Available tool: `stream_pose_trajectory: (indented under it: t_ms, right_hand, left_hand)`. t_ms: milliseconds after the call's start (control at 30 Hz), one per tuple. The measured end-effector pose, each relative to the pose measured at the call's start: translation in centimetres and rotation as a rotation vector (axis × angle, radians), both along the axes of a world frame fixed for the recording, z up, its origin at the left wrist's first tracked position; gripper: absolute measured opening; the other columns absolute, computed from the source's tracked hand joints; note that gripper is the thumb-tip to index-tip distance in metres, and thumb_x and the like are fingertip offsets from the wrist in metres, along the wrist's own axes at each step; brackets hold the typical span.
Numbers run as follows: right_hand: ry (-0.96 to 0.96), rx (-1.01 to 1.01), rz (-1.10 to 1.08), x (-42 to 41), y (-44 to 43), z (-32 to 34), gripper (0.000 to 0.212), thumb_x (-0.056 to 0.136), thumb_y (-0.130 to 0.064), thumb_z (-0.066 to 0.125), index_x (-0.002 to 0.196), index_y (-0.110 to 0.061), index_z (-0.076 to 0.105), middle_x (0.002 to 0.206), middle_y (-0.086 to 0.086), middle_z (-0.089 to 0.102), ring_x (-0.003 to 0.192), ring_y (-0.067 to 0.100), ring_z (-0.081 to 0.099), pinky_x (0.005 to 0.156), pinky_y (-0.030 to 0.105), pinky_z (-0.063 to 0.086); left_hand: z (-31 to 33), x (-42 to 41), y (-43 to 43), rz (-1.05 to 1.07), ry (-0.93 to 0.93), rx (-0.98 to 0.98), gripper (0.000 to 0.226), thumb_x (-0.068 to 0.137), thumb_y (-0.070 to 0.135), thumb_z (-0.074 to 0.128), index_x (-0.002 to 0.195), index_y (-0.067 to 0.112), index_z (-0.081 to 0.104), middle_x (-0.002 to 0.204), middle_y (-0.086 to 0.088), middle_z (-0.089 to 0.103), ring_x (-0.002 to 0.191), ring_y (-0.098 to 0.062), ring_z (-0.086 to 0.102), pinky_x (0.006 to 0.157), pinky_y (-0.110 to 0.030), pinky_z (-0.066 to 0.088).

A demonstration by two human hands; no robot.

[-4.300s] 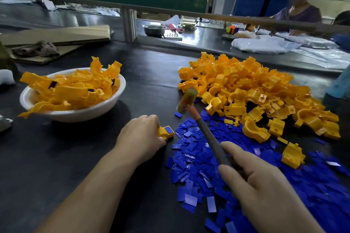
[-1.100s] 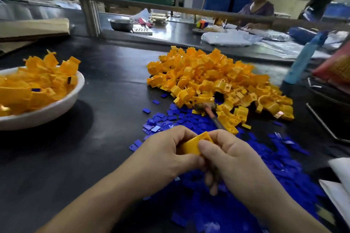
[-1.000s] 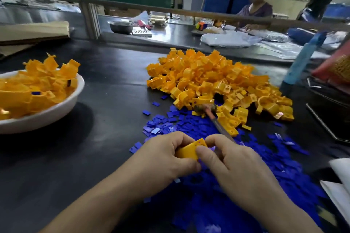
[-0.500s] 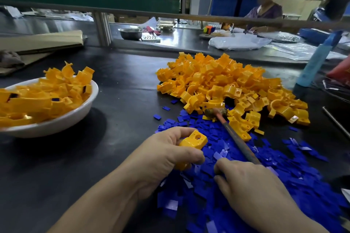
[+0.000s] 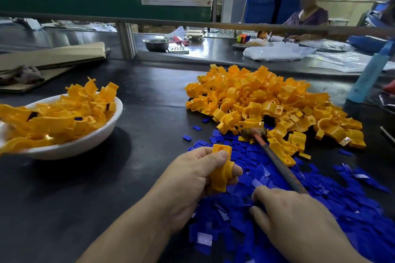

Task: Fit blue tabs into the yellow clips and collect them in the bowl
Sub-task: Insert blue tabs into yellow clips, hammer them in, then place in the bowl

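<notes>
Blue tabs [image 5: 342, 198] carpet the near side. R hand [image 5: 299, 222] has fingertips down in them, prob. picking one. Pinch is hidden; can't tell if it also holds mallet [image 5: 277, 163] handle. L hand [image 5: 192, 181] grips yellow clip [image 5: 221, 170], no tab seen in it. Next: seat tab, tap home. Farther: clip pile [image 5: 267, 100]; bowl [image 5: 92, 140] at left, heaped w/ clips, edge cut off.

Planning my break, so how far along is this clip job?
Done: the bowl is heaped with clips, some showing tabs. In hand: the left hand holds one clip while the right hand touches the loose tabs. Left: a large pile of clips, so plenty remains.
</notes>
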State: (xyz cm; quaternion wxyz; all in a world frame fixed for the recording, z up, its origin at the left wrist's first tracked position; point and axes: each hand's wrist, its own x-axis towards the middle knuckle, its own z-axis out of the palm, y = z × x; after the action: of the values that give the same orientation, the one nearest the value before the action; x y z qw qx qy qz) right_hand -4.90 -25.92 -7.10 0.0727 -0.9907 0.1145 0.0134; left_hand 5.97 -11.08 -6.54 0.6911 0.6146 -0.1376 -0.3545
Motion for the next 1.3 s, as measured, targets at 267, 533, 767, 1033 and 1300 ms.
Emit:
stream_pose_trajectory:
  t_ms: [267,533,767,1033,1300]
  right_hand:
    - [-0.138,0.081,-0.021,-0.3,-0.2,0.7,0.018,0.094,-0.052,0.036,0.088,-0.036,0.040,0.084,-0.010,0.055,0.082,0.003,0.054,0.072,0.020,0.042]
    - [-0.384,0.540,-0.166,-0.7,-0.1,1.9,0.022,0.088,-0.030,0.058,0.083,-0.052,0.058,0.065,-0.015,0.065,0.061,-0.004,0.060,0.052,0.011,0.045]
    - [-0.419,0.940,-0.243,-0.6,0.2,2.5,0.019,0.087,-0.022,0.059,0.090,-0.039,0.065,0.060,0.003,0.069,0.052,0.016,0.065,0.055,0.021,0.049]
    - [-0.510,1.019,-0.210,-0.2,0.2,1.5,0.021,0.080,-0.006,0.065,0.091,-0.023,0.064,0.070,0.003,0.069,0.060,0.025,0.068,0.054,0.035,0.056]
    - [-0.574,0.877,-0.127,-0.6,0.7,1.8,0.022,0.060,-0.046,0.058,0.081,-0.044,0.063,0.078,-0.012,0.066,0.062,0.011,0.064,0.051,0.023,0.054]
  left_hand:
    - [-0.3,0.0,-0.3,0.055,-0.065,0.046,0.024,0.092,0.029,0.064,0.112,0.016,0.063,0.087,-0.005,0.078,0.078,-0.015,0.074,0.064,-0.027,0.052]
    - [-1.0,-0.3,-0.5,0.029,-0.268,0.083,0.023,0.087,0.026,0.072,0.108,0.023,0.064,0.088,-0.001,0.078,0.082,-0.016,0.075,0.077,-0.034,0.060]
    - [-1.4,-1.1,-0.7,-0.060,-0.338,0.108,0.029,0.074,0.043,0.080,0.099,0.033,0.067,0.091,-0.001,0.075,0.081,-0.015,0.073,0.073,-0.031,0.059]
    - [-1.1,-1.8,-1.0,-0.097,-0.343,0.024,0.023,0.076,0.041,0.079,0.094,0.038,0.065,0.095,-0.010,0.074,0.093,-0.033,0.071,0.083,-0.051,0.058]
    - [-1.0,-1.8,-0.9,-0.086,-0.433,0.048,0.013,0.096,0.036,0.059,0.105,0.038,0.068,0.093,0.008,0.075,0.085,-0.010,0.072,0.073,-0.030,0.061]
